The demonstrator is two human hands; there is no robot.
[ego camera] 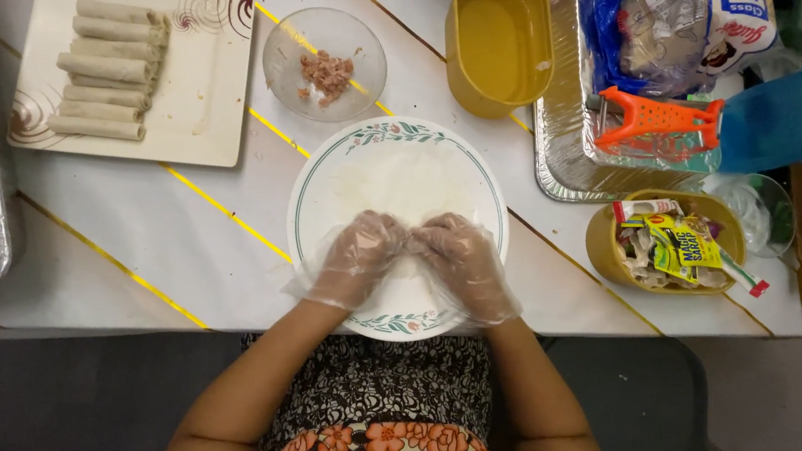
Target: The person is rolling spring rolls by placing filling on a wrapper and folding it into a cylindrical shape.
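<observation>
Lower centre: gloved left hand [356, 256] and right hand [461, 261], fingers curled closed, pinching thin wrapper [405, 182] on round plate [327, 184]. Wrapper looks soft, tear-prone; hold near edge lightly. Upper left: finished rolls [107, 70] on square plate [201, 108]

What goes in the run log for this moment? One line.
left hand: on wrapper | right hand: on wrapper | plate | rolls on tray
</observation>
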